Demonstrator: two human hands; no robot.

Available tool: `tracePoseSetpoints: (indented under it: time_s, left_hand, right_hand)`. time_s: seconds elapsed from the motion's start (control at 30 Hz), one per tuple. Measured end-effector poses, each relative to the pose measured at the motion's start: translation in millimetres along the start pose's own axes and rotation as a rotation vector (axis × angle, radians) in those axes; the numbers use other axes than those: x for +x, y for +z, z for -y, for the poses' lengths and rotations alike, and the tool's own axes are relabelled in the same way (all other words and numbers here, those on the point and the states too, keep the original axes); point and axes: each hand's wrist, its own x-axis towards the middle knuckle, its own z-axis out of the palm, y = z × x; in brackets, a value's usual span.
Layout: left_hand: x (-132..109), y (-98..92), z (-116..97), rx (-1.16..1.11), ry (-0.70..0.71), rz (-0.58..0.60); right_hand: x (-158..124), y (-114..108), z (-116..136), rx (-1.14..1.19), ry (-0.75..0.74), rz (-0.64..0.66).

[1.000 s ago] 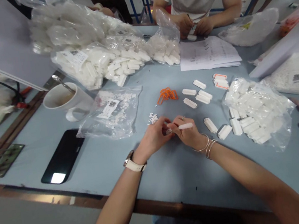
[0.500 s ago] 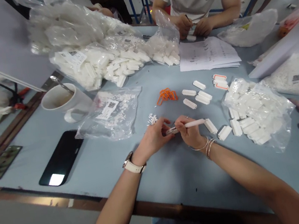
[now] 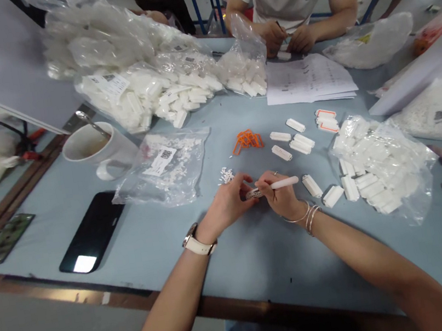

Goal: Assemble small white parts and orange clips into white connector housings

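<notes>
My left hand (image 3: 232, 200) is closed on a small white plastic housing (image 3: 253, 194) with a row of dark holes. In my right hand (image 3: 282, 199) is a white pen-shaped tool (image 3: 285, 182), its front end over the housing; the tip itself is hidden by my fingers. Just beyond my left hand lies a little heap of tiny white pieces (image 3: 226, 174). Orange rectangular rings (image 3: 247, 140) are piled farther back. Several white housings (image 3: 302, 143) lie loose beyond and to the right of my right hand, and two of the housings at the back (image 3: 326, 121) carry orange rings.
A clear bag of small parts (image 3: 183, 176), a mug with a spoon (image 3: 87, 146) and a phone (image 3: 92, 233) lie on the left. An open bag of housings (image 3: 387, 163) is at right. Opposite, a person works behind printed sheets (image 3: 308, 80) and full bags (image 3: 144, 94).
The pen-shaped tool has shifted slightly left and its rear end sits a little lower. My left hand keeps its hold on the housing. The whole view has drifted very slightly.
</notes>
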Motion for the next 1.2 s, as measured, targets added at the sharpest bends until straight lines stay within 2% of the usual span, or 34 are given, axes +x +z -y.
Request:
tracePoseSetpoints:
  time_s: [0.33, 0.43, 0.57, 0.63, 1.0, 1.2]
  left_hand:
    - [0.0, -0.9, -2.8, 0.055, -0.013, -0.018]
    - [-0.1, -1.6, -3.8, 0.041, -0.026, -0.006]
    - [0.1, -0.3, -0.3, -0.027, -0.023, 0.007]
    - [0.2, 0.3, 1.9, -0.044, -0.018, 0.010]
    - [-0.4, -2.5, -4.4, 0.010, -0.040, 0.010]
    - [-0.5, -1.5, -1.4, -0.004, -0.027, 0.015]
  right_hand:
    - [0.0, -0.4, 2.1, -0.157, -0.114, 0.209]
    - [-0.5, 0.4, 1.5, -0.094, -0.099, 0.155]
    - [-1.5, 2.1, -1.4, 0.020, 0.028, -0.009]
    - [-2.2, 2.6, -2.6, 0.045, 0.078, -0.041]
    - [0.0, 2.7, -0.1, -0.054, -0.037, 0.071]
    - [-1.3, 2.5, -1.5, 0.057, 0.062, -0.037]
